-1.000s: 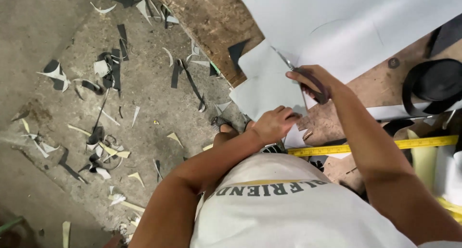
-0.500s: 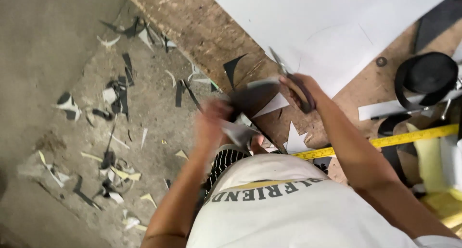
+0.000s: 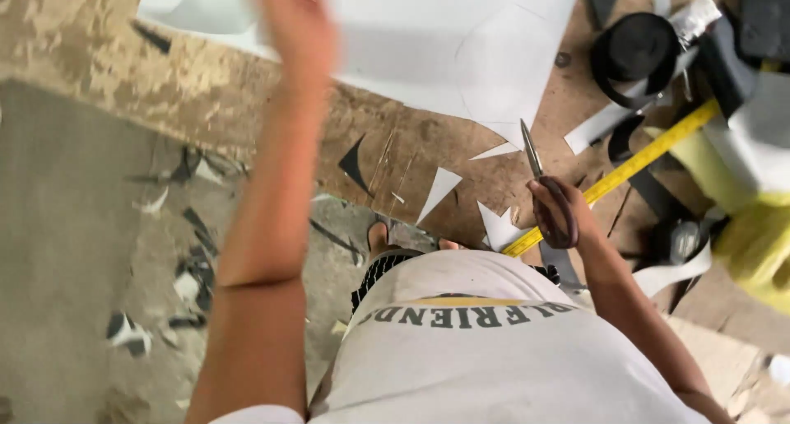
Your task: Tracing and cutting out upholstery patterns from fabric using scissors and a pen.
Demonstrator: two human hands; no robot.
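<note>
Scissors [image 3: 550, 195] in your right hand [image 3: 568, 218], fingers clenched through handles, blades shut, tips at 12 o'clock above wooden surface [image 3: 411, 156]. Step looks like pause between cuts. Next move calls for bringing white sheet [image 3: 428, 37] to blades. Left hand [image 3: 296, 20] raised at 11 o'clock by sheet, blurred; cannot tell grip. Yellow tape measure [image 3: 634, 165] at 2 o'clock.

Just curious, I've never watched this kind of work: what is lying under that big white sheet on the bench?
The white sheet lies on a worn brown wooden bench. Only bare wood shows around its edges; whatever sits beneath its middle is covered.
</note>
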